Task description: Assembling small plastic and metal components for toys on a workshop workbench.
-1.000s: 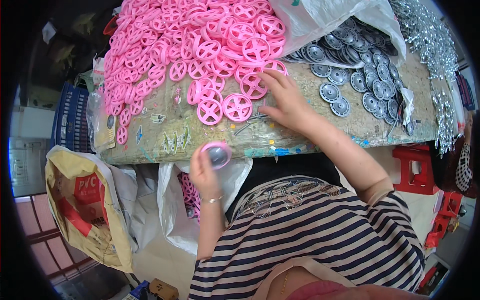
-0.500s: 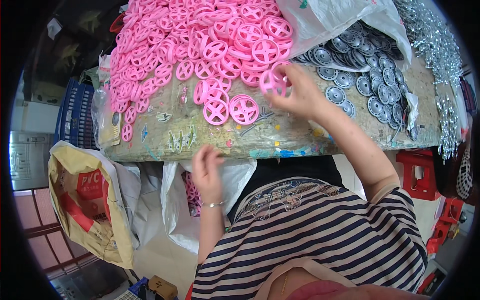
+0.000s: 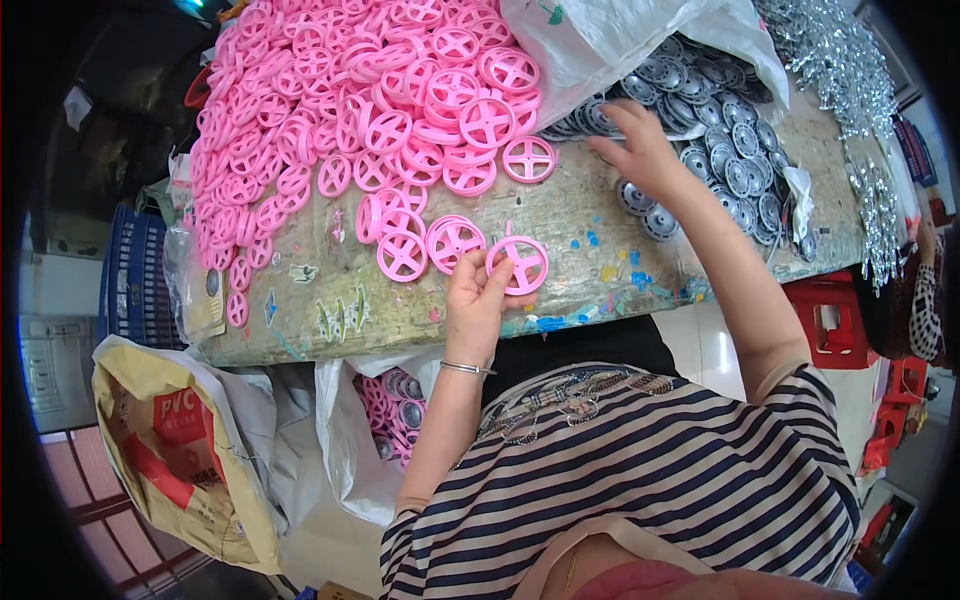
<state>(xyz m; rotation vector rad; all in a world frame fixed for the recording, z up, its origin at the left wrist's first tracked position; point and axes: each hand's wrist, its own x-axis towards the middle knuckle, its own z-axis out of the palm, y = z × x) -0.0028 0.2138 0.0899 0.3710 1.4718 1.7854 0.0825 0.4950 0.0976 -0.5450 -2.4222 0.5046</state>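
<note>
My left hand [image 3: 476, 306] pinches a pink ring-shaped wheel [image 3: 523, 263] with crossed spokes by its left side, close to the table's front edge. My right hand [image 3: 645, 152] is stretched out with thumb and fingers apart, nothing seen in it. Its fingertips are nearest the grey spoked discs [image 3: 740, 150], which lie heaped at the right and spill from a white sack [image 3: 610, 45]. A big heap of pink wheels [image 3: 350, 90] covers the left and back of the table. Several loose pink wheels [image 3: 402, 256] lie in front of the heap, left of the held one.
The worn table [image 3: 570, 225] has paint flecks and small stickers. Below its edge hangs a white bag [image 3: 345, 450] holding pink and grey pieces. A yellow-brown sack [image 3: 150, 520] gapes at the left. Silver tinsel [image 3: 835, 75] lies at the right, with a red stool [image 3: 835, 320] below.
A pink wheel has passed from my right hand to my left, which rose to the table edge. My right hand moved to the grey discs and opened. The view shifted slightly.
</note>
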